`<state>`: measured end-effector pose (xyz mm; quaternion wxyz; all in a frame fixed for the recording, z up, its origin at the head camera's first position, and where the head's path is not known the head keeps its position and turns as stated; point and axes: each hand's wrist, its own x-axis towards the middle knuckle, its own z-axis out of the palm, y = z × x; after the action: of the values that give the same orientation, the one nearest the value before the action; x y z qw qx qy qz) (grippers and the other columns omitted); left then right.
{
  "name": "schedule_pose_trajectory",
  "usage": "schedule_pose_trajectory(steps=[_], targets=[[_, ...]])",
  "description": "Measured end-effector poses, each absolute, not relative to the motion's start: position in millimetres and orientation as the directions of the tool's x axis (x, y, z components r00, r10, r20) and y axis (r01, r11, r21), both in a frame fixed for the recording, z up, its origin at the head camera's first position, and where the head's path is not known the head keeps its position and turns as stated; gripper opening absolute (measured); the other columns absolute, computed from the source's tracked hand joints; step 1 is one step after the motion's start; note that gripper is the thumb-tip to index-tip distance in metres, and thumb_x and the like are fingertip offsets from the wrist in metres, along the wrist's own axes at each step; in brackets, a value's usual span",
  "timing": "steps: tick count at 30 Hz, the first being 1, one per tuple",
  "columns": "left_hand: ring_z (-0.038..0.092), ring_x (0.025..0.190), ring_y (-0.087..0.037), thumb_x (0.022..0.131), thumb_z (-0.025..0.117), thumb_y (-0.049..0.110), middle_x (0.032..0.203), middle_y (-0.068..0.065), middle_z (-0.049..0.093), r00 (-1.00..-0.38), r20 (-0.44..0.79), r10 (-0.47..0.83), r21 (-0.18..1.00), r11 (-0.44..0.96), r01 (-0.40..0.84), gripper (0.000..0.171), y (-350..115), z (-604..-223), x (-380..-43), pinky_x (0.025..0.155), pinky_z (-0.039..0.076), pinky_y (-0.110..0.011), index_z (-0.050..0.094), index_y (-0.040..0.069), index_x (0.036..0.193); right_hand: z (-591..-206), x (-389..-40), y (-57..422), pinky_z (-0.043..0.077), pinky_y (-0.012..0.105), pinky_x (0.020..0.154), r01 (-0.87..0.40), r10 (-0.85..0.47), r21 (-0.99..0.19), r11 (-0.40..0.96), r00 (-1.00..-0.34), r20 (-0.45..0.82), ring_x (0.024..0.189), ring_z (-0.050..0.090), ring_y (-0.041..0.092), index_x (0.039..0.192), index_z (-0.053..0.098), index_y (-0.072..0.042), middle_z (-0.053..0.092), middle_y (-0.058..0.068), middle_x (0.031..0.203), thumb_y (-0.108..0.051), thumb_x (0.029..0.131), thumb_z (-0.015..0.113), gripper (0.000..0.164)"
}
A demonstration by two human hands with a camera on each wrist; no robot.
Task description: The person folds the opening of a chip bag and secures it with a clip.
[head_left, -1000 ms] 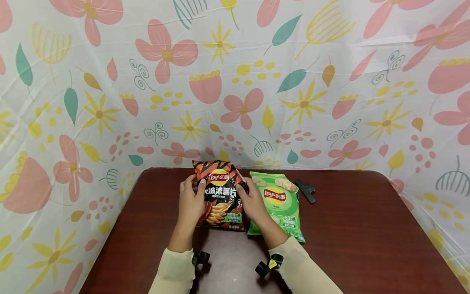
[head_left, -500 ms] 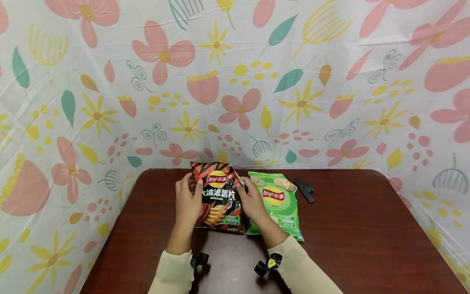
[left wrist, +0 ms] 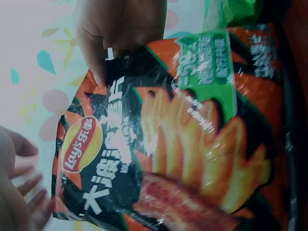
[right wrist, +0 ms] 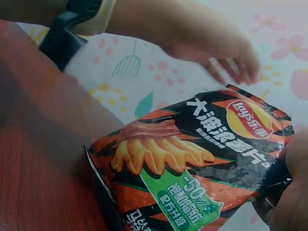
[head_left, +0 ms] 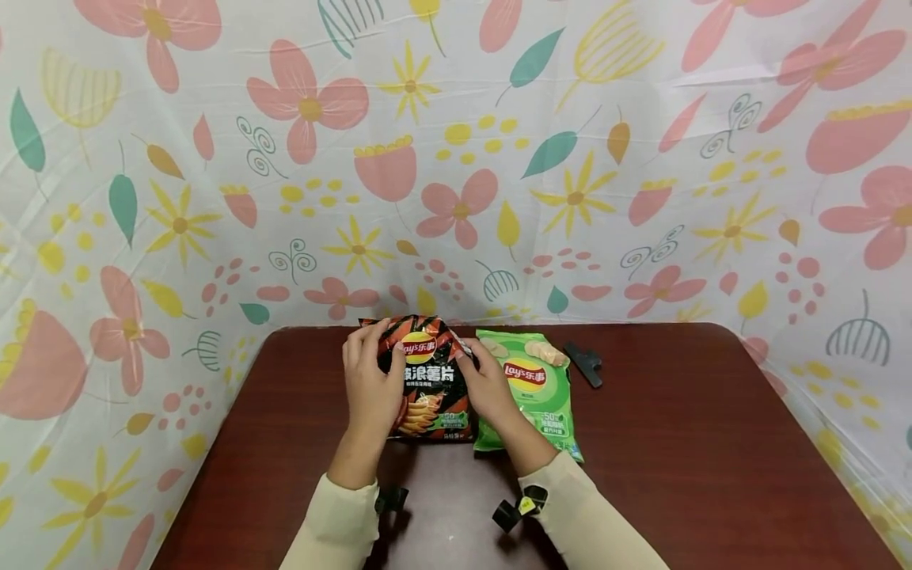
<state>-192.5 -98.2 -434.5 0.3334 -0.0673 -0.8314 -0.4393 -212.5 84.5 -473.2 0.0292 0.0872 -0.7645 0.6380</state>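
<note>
While the right hand pinched the red-and-black chip bag by its right edge, the left hand had its fingers loosely spread at the upper left corner, contact unclear. Bag sat between both hands, over the worktop, beside green bag.

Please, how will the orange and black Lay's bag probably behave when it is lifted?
The orange and black bag is probably light for its size: chips are printed on it. It looks creased, so it may bend easily rather than stay stiff. It also shines, so it could slip a little in the right hand.
</note>
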Motion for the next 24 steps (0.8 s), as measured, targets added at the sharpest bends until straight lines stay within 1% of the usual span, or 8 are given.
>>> schedule_pose_trajectory(steps=[3, 5, 7, 9, 12, 15, 20, 24], targets=[[0.051, 0.118, -0.034, 0.095, 0.068, 0.008, 0.120, -0.014, 0.060, -0.689, 0.719, -0.094, 0.557, 0.670, 0.490, 0.031, -95.1, -428.5, -194.8, 0.097, 0.046, -0.053, 0.068, 0.009, 0.126, -471.8, -210.9, 85.2, 0.045, 0.056, 0.105, -0.173, -0.096, -0.968, 0.180, -0.983, 0.158, 0.131, 0.055, 0.025, 0.128, 0.064, -0.025, 0.063, 0.003, 0.133, -0.031, 0.108, 0.049, 0.026], [0.052, 0.117, -0.036, 0.094, 0.070, 0.007, 0.117, -0.015, 0.061, -0.645, 0.762, -0.048, 0.488, 0.697, 0.525, 0.027, -93.9, -424.4, -196.5, 0.097, 0.048, -0.053, 0.070, 0.007, 0.121, -470.9, -210.0, 85.7, 0.045, 0.056, 0.105, -0.173, -0.099, -0.968, 0.184, -0.983, 0.156, 0.132, 0.054, 0.025, 0.128, 0.065, -0.025, 0.063, 0.002, 0.134, -0.032, 0.108, 0.050, 0.026], [0.053, 0.118, -0.037, 0.092, 0.072, 0.007, 0.117, -0.016, 0.061, -0.617, 0.786, -0.021, 0.446, 0.711, 0.544, 0.027, -93.1, -420.8, -198.8, 0.099, 0.048, -0.054, 0.070, 0.006, 0.120, -469.7, -209.2, 86.5, 0.046, 0.055, 0.104, -0.172, -0.102, -0.968, 0.182, -0.983, 0.156, 0.130, 0.055, 0.025, 0.127, 0.065, -0.026, 0.063, 0.002, 0.133, -0.032, 0.107, 0.050, 0.025], [0.053, 0.119, -0.037, 0.092, 0.072, 0.006, 0.117, -0.016, 0.061, -0.605, 0.796, -0.004, 0.427, 0.713, 0.556, 0.028, -92.9, -417.5, -201.3, 0.100, 0.048, -0.054, 0.070, 0.005, 0.119, -468.6, -208.9, 87.4, 0.047, 0.052, 0.103, -0.178, -0.103, -0.967, 0.183, -0.982, 0.161, 0.128, 0.056, 0.023, 0.127, 0.065, -0.026, 0.064, 0.002, 0.132, -0.032, 0.107, 0.051, 0.025], [0.055, 0.121, -0.036, 0.091, 0.074, 0.006, 0.118, -0.016, 0.062, -0.607, 0.794, 0.021, 0.418, 0.707, 0.571, 0.030, -93.9, -413.1, -204.3, 0.104, 0.047, -0.054, 0.070, 0.004, 0.120, -468.1, -209.2, 87.5, 0.049, 0.046, 0.094, -0.186, -0.111, -0.967, 0.174, -0.979, 0.169, 0.116, 0.059, 0.024, 0.125, 0.066, -0.023, 0.065, 0.003, 0.128, -0.030, 0.107, 0.051, 0.024], [0.056, 0.122, -0.034, 0.090, 0.075, 0.008, 0.121, -0.015, 0.063, -0.630, 0.774, 0.066, 0.406, 0.711, 0.574, 0.032, -95.0, -410.3, -207.2, 0.107, 0.045, -0.054, 0.070, 0.004, 0.121, -468.0, -209.7, 87.5, 0.048, 0.042, 0.090, -0.186, -0.109, -0.967, 0.172, -0.980, 0.169, 0.112, 0.059, 0.024, 0.122, 0.067, -0.019, 0.065, 0.005, 0.127, -0.029, 0.107, 0.052, 0.024], [0.057, 0.125, -0.032, 0.091, 0.075, 0.013, 0.126, -0.013, 0.062, -0.673, 0.729, 0.125, 0.386, 0.737, 0.555, 0.034, -96.7, -406.7, -211.6, 0.117, 0.036, -0.054, 0.069, 0.004, 0.124, -461.3, -206.9, 87.0, 0.051, 0.043, 0.093, -0.155, -0.111, -0.971, 0.184, -0.984, 0.136, 0.116, 0.060, 0.025, 0.128, 0.066, -0.015, 0.064, 0.009, 0.130, -0.024, 0.108, 0.051, 0.027], [0.058, 0.128, -0.032, 0.090, 0.078, 0.017, 0.127, -0.013, 0.065, -0.703, 0.694, 0.152, 0.355, 0.778, 0.519, 0.040, -97.1, -405.7, -214.0, 0.123, 0.027, -0.057, 0.068, 0.006, 0.127, -443.1, -197.3, 86.9, 0.054, 0.042, 0.090, -0.152, -0.136, -0.968, 0.201, -0.983, 0.126, 0.112, 0.062, 0.027, 0.131, 0.064, -0.009, 0.063, 0.014, 0.129, -0.017, 0.108, 0.049, 0.029]])
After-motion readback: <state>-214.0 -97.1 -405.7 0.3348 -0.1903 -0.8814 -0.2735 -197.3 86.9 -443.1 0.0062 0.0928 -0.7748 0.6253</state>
